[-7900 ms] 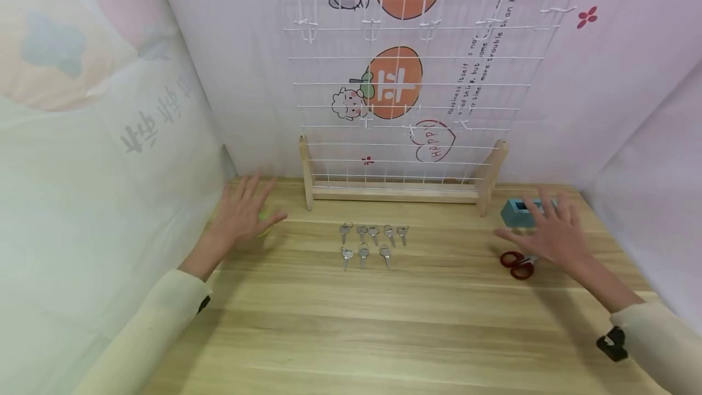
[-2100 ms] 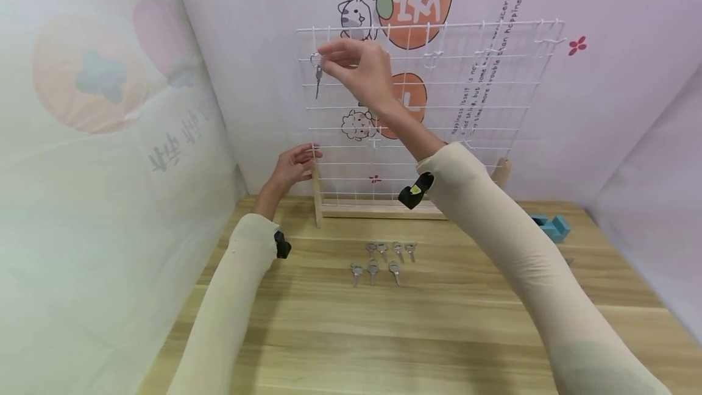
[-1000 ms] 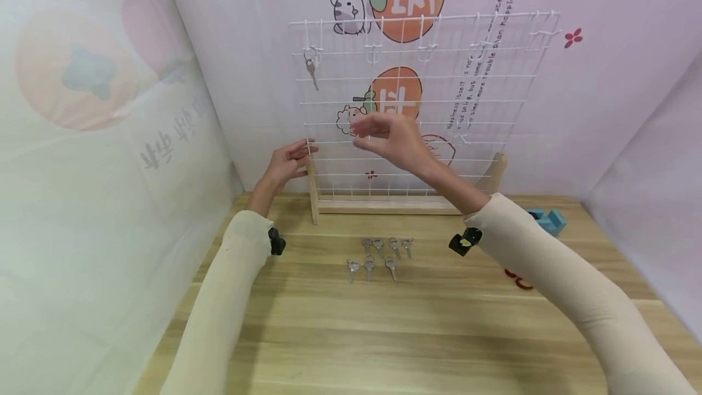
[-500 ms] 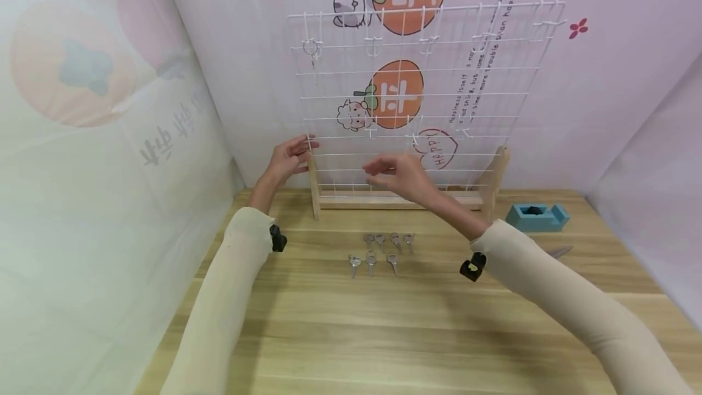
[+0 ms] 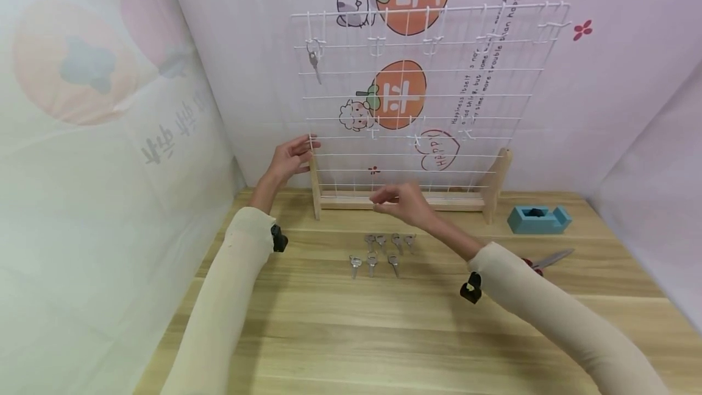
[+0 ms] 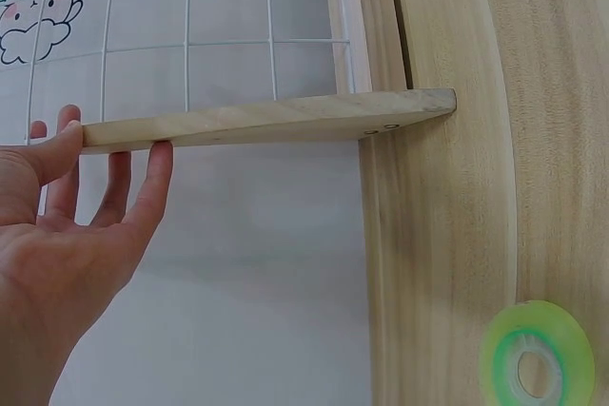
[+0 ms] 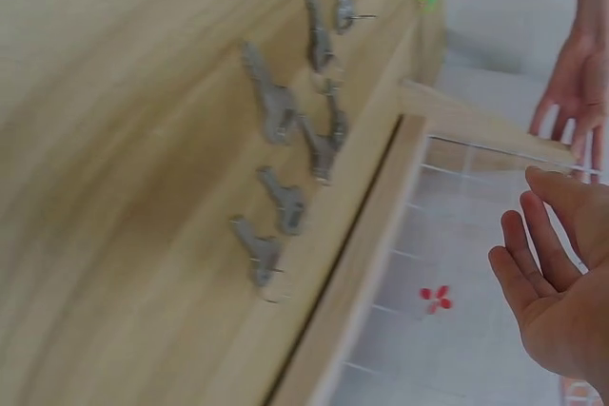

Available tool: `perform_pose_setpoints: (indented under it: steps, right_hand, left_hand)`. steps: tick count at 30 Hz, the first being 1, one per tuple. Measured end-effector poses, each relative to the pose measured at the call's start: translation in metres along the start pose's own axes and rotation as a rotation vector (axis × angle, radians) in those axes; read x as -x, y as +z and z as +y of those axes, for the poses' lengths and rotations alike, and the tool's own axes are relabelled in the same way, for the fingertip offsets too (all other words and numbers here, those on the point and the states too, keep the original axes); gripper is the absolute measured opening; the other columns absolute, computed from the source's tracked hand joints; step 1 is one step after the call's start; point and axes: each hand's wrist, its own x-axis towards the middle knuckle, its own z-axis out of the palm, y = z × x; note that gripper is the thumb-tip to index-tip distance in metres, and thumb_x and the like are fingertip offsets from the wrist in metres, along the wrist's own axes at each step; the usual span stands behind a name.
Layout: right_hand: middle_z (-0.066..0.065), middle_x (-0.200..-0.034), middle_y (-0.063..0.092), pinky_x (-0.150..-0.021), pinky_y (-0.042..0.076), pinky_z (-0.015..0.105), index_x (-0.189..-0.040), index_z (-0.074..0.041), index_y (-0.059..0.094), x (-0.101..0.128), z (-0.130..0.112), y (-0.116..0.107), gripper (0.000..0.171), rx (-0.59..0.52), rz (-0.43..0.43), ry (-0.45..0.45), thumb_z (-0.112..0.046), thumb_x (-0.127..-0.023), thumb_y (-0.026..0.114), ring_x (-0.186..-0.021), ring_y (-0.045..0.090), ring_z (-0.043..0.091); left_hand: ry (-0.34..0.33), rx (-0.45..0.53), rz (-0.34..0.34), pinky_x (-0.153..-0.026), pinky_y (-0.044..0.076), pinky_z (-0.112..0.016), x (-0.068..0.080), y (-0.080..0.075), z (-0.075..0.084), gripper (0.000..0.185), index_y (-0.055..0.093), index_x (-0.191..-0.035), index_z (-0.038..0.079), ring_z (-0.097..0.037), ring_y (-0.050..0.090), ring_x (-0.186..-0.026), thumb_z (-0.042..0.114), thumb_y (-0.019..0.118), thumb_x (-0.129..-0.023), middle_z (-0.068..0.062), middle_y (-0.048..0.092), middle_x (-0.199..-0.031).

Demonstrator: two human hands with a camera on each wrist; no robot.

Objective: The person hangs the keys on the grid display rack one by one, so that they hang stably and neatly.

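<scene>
A white wire grid rack [image 5: 466, 97] with wooden side supports stands at the back of the table. My left hand [image 5: 289, 160] holds its left wooden support [image 6: 266, 123], thumb on one face and fingertips on the other. One key [image 5: 314, 61] hangs by its ring from the top-left hook. My right hand [image 5: 404, 205] is in front of the rack's lower bar with fingers loosely bent, thumb apart from them, holding nothing. Below it, several keys with rings lie in two rows, among them a front-row key [image 5: 355, 264] and a back-row key [image 5: 409, 241].
More white hooks [image 5: 432, 44] hang along the grid's top, with a few lower down. At the right lie a teal tape dispenser [image 5: 537, 220] and red-handled scissors [image 5: 551, 259]. A green tape roll [image 6: 536, 357] sits left of the rack. Printed cloth stands behind and at both sides.
Both hands were spread above the table at first. The right hand then put one key on the top-left hook, let go, and came down toward the keys. The left hand took the support and stays there.
</scene>
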Motion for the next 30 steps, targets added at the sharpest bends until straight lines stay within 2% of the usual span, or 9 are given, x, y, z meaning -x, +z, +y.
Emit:
perform_pose_setpoints:
  steps: [5,11,16,20,30]
  right_hand:
    - [0.009,-0.099,0.078,-0.087,0.063,0.039,-0.105,-0.001,0.078,0.009,0.018,0.014,0.016,0.033,-0.006,0.037,-0.005,-0.090,0.081,-0.092,0.075,0.023]
    - [0.010,-0.104,0.079,-0.095,0.060,0.045,-0.108,-0.002,0.078,0.018,0.034,0.028,0.018,0.091,-0.077,0.082,-0.006,-0.091,0.081,-0.097,0.074,0.026]
    - [0.011,-0.107,0.078,-0.098,0.058,0.047,-0.110,-0.001,0.077,0.023,0.042,0.037,0.019,0.123,-0.133,0.075,-0.002,-0.091,0.079,-0.102,0.074,0.028]
    - [0.011,-0.106,0.078,-0.094,0.059,0.047,-0.108,-0.002,0.078,0.023,0.043,0.042,0.017,0.157,-0.160,0.070,-0.003,-0.091,0.079,-0.101,0.074,0.029]
    - [0.003,-0.101,0.079,-0.089,0.060,0.034,-0.101,-0.008,0.081,0.021,0.044,0.051,0.012,0.296,-0.300,0.092,-0.011,-0.089,0.083,-0.094,0.075,0.016]
  left_hand:
    - [0.000,-0.009,0.003,-0.107,0.051,-0.054,0.000,0.000,0.001,0.047,0.054,-0.153,0.016,-0.031,0.053,-0.139,0.002,0.055,-0.107,-0.009,0.061,-0.146]
    - [-0.003,-0.001,-0.002,-0.108,0.050,-0.054,0.001,0.001,0.003,0.048,0.054,-0.153,0.016,-0.031,0.052,-0.140,0.002,0.055,-0.107,-0.010,0.061,-0.147]
    - [-0.018,0.001,0.009,-0.108,0.051,-0.053,0.001,0.002,0.003,0.048,0.054,-0.152,0.017,-0.030,0.052,-0.141,0.002,0.055,-0.107,-0.008,0.061,-0.147]
    - [-0.026,0.010,0.018,-0.108,0.050,-0.053,0.003,0.002,0.003,0.048,0.054,-0.152,0.017,-0.030,0.051,-0.141,0.001,0.054,-0.107,-0.008,0.061,-0.147]
    - [-0.021,0.003,0.017,-0.110,0.047,-0.056,0.004,0.004,0.005,0.049,0.052,-0.154,0.015,-0.033,0.049,-0.143,0.001,0.054,-0.107,-0.008,0.061,-0.148]
